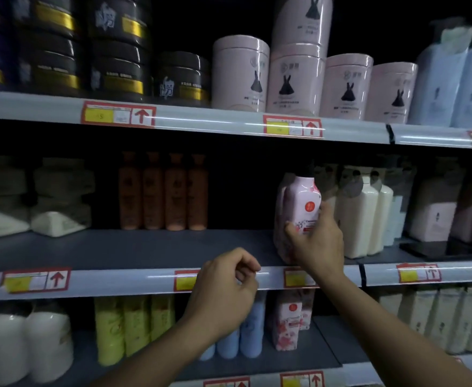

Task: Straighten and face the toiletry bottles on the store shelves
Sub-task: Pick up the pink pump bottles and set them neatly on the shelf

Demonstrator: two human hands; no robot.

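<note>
The pink bottle (301, 202) in the right hand (317, 244) is glossy plastic, smooth, with a printed label that catches the light. Cream bottles (363, 210) just right of the grip have that same shiny plastic look. Orange bottles (162, 191) further left of it look duller, almost matt. Above the grip, the pink tubs (293, 79) are wrapped in shiny film. The shelf edge (117, 283) below is a smooth, reflective plastic strip, and the shelf deck (117, 247) looks matt.
</note>
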